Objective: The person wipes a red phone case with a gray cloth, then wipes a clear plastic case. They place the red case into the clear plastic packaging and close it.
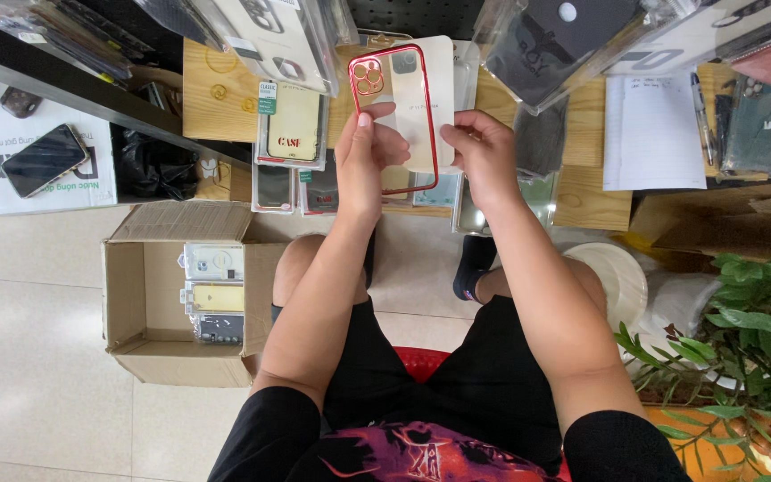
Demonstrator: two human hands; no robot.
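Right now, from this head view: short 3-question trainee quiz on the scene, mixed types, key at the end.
1. True or false: the clear phone case with the red rim is gripped by both the left hand and the right hand.
2. Multiple choice: where does the open cardboard box sit? A) on the wooden table B) on the tiled floor to the person's left C) on the person's lap
3. Fill in: to the person's right, by the knee, stands a green potted ____.

Key: 1 true; 2 B; 3 plant.
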